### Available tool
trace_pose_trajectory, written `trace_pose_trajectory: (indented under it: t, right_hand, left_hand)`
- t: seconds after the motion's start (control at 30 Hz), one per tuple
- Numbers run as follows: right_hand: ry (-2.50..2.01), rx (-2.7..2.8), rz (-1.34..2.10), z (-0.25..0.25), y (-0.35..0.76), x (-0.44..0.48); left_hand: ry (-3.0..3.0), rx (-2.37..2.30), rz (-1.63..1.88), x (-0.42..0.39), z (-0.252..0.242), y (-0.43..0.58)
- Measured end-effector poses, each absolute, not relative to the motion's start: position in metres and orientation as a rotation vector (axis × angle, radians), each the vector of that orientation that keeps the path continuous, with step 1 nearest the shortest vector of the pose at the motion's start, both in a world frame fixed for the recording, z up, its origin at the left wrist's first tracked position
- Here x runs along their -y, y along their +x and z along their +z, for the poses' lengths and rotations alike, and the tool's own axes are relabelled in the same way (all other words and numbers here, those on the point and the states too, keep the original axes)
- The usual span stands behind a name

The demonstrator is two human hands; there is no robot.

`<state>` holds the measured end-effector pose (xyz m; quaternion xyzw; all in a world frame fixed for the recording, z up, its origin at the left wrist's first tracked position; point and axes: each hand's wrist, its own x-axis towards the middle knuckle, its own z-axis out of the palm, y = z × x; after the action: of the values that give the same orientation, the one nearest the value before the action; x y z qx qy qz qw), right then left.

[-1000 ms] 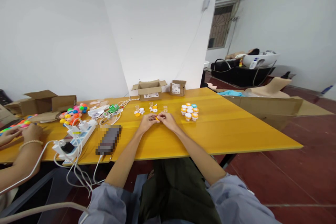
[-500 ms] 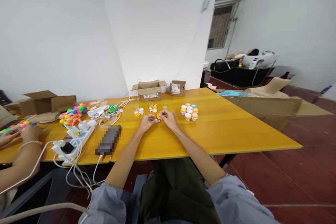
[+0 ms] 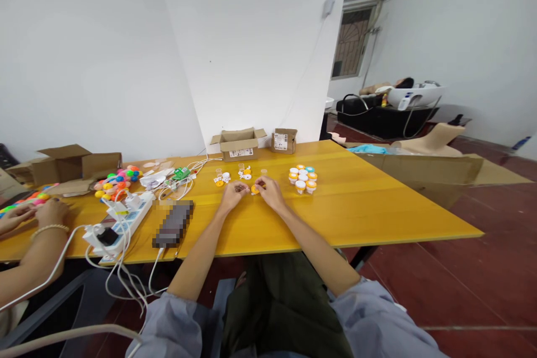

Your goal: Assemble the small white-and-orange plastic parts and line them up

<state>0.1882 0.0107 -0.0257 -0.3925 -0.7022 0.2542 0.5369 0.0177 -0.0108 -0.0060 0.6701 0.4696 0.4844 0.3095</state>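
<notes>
My right hand (image 3: 271, 193) pinches a small orange round lid (image 3: 254, 190) just above the table. Close by on the left, my left hand (image 3: 234, 196) has its fingertips pressed together, a small gap from the lid; whatever they hold is too small to make out. Beyond the hands lie loose white and orange parts (image 3: 247, 175), a second little pile of parts (image 3: 224, 179), and a small clear cup (image 3: 264, 173). To the right of my right hand, several lidded clear cups (image 3: 300, 185) stand grouped, with white, orange and teal tops.
An open cardboard box (image 3: 239, 148) and a smaller box (image 3: 284, 141) stand against the wall. Left are a phone (image 3: 173, 225), a power strip (image 3: 126, 221) with cables, a green circuit board (image 3: 181, 173) and colourful balls (image 3: 117, 183). Another person's hands (image 3: 50, 212) work at far left.
My left hand has drawn slightly left, away from the orange lid. My right hand keeps the lid in nearly the same place, its angle a little changed.
</notes>
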Motion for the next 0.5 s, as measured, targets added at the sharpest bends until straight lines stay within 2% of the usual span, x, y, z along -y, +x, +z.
trace_pose_trajectory:
  t: [0.27,0.5]
  right_hand:
    - [-0.818,1.857,0.559,-0.025,0.181,0.001]
    - [-0.799,1.960,0.479,-0.029,0.175,0.007]
  left_hand:
    - [1.737,-1.287,1.437,0.007,-0.007,0.013]
    - [1.755,-1.286,1.434,0.006,-0.007,0.014]
